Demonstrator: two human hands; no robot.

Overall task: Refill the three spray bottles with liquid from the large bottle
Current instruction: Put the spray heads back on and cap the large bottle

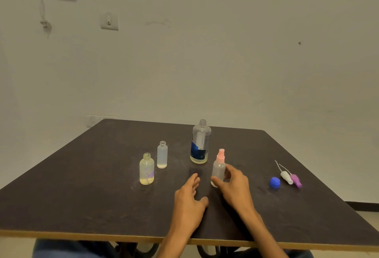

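Bare forearms (254, 222), no sleeves showing; blue trousers (61, 249) below.

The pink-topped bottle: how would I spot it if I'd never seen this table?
On the dark table, find the large bottle with the blue label. Just in front of it, at the right hand, stands the small frosted bottle. It alone wears a pink spray top; the other two small bottles stand open.
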